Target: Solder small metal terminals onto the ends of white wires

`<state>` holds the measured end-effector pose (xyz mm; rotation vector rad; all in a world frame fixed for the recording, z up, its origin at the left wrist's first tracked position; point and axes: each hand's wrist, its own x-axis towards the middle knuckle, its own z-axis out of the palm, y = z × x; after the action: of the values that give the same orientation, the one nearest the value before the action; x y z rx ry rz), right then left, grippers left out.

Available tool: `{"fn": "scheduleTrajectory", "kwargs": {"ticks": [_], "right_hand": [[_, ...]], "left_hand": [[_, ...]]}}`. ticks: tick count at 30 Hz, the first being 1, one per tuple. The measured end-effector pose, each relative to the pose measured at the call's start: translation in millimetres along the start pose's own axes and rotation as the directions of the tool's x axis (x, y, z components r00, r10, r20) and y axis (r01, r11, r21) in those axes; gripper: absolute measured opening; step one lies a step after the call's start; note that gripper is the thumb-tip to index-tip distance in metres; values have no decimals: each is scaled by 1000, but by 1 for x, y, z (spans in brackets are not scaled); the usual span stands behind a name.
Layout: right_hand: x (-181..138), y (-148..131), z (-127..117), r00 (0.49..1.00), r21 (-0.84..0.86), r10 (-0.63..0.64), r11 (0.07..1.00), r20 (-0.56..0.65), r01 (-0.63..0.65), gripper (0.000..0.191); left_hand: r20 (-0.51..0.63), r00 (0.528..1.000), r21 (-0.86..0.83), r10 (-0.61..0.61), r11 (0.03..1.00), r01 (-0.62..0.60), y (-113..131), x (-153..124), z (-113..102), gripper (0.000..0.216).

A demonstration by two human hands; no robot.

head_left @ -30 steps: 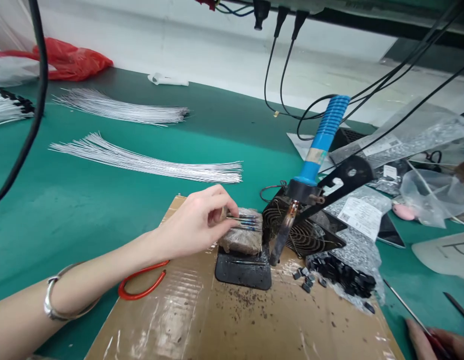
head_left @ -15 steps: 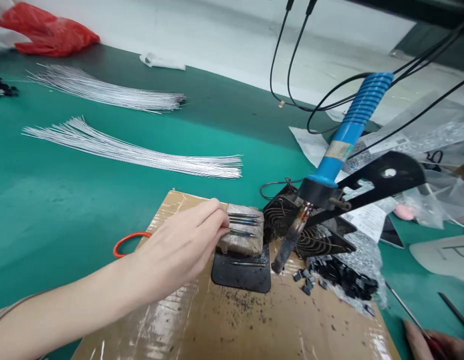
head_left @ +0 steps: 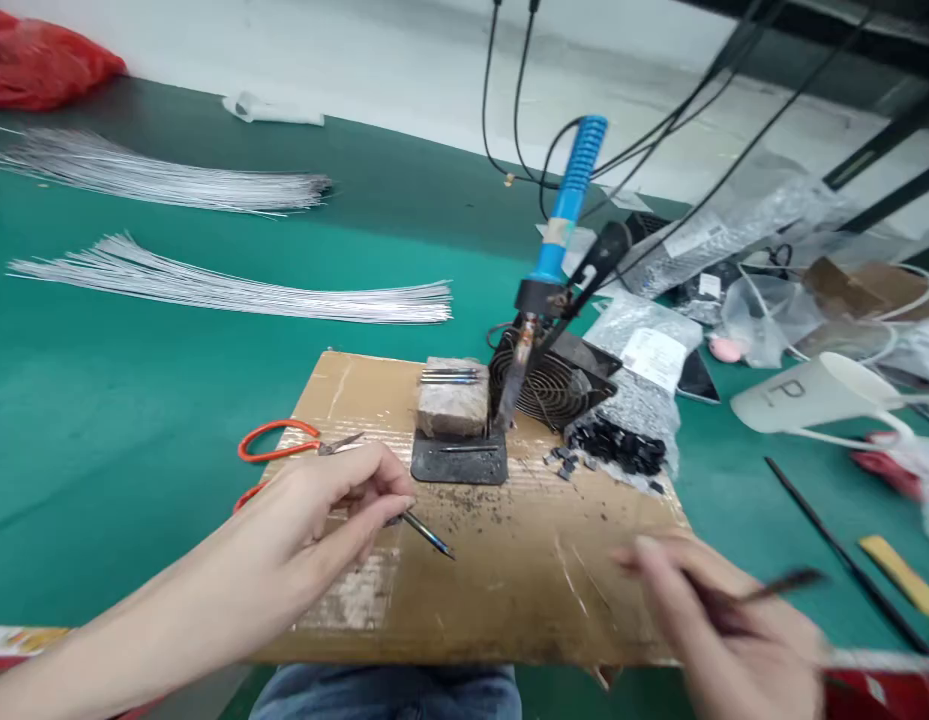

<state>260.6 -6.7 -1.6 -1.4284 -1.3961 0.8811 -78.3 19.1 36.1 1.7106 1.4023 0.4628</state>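
My left hand (head_left: 325,520) hovers over the cardboard sheet (head_left: 509,580) and pinches a thin dark pin (head_left: 428,534) that points right. My right hand (head_left: 723,625), blurred by motion at the lower right, grips a thin dark rod (head_left: 783,583). Further back on the cardboard a grey block (head_left: 452,408) sits on a black base (head_left: 459,462) with several more pins (head_left: 449,376) lying on top. A blue-handled soldering iron (head_left: 558,225) leans in its stand beside the block, tip down.
Red-handled snips (head_left: 284,443) lie at the cardboard's left edge. A small black fan (head_left: 550,385) and a pile of black parts (head_left: 618,447) lie right of the block. Two bundles of white wires (head_left: 231,295) lie on the green table. Bags, a white cup (head_left: 809,395) and cables crowd the right.
My left hand has drawn back from the block toward me with one pin. My right hand has come up into view holding the rod. The camera has pulled back.
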Motion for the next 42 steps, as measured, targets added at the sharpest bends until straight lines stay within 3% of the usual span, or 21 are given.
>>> {"fn": "scheduleTrajectory", "kwargs": {"ticks": [3, 6, 11, 14, 17, 20, 26, 32, 42], "right_hand": [[-5, -27, 43, 956, -79, -12, 996, 292, 37, 24], [-2, -41, 67, 892, 19, 117, 990, 436, -139, 16], [0, -39, 70, 741, 251, 213, 851, 637, -461, 19], [-3, -33, 70, 673, 318, 270, 721, 689, -615, 25], [-5, -30, 71, 700, 442, 333, 587, 632, -678, 32], [-6, -28, 70, 757, 545, 366, 533, 542, -648, 34], [-4, -22, 70, 807, 618, 363, 520, 465, -590, 36], [1, -22, 79, 807, 628, 358, 507, 470, -590, 37], [7, -16, 85, 815, 626, 370, 521, 446, -580, 33]], "left_hand": [[34, 999, -34, 29, 999, -28, 15, 1, 6, 37], [67, 996, -95, 56, 994, -49, 25, 2, 14, 37], [100, 995, -282, 13, 959, 16, 27, 5, 30, 31], [129, 992, -416, -3, 908, 57, 26, 10, 42, 30], [58, 998, -503, 14, 864, 17, 24, 14, 56, 28], [8, 1000, -532, -6, 847, 10, 18, 12, 70, 25], [131, 987, -567, -97, 809, 155, 11, -5, 91, 34], [74, 991, -608, -111, 783, 133, 12, -13, 99, 35], [61, 988, -577, -143, 802, 152, 12, -11, 94, 32]]}}
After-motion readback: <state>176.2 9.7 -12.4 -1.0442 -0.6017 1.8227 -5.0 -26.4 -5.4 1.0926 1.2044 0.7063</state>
